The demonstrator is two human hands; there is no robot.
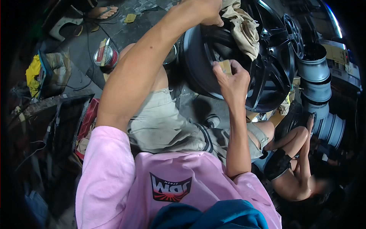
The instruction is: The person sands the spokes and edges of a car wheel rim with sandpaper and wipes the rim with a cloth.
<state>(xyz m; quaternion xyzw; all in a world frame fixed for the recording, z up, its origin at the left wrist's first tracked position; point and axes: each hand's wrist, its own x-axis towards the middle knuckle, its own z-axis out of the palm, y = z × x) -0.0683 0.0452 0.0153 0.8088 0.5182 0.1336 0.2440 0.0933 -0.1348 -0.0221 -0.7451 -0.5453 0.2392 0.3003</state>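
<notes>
A black multi-spoke wheel rim (267, 57) stands in front of me, its smooth barrel turned to the left. My right hand (233, 80) pinches a small folded tan piece (225, 67), like sandpaper, over the rim's near side. At the top edge, my left hand (206, 12) is closed and partly cut off, close to the rim's upper part and a beige cloth (246, 34). What its fingers hold is hidden. The cloth hangs over the rim.
Left of my knee stands an open can (110, 57) with items on top. Stacked silver rims (317, 91) stand at the right. A person (291, 171) sits at lower right; another's foot (103, 13) shows at upper left. A red tray (88, 124) lies left.
</notes>
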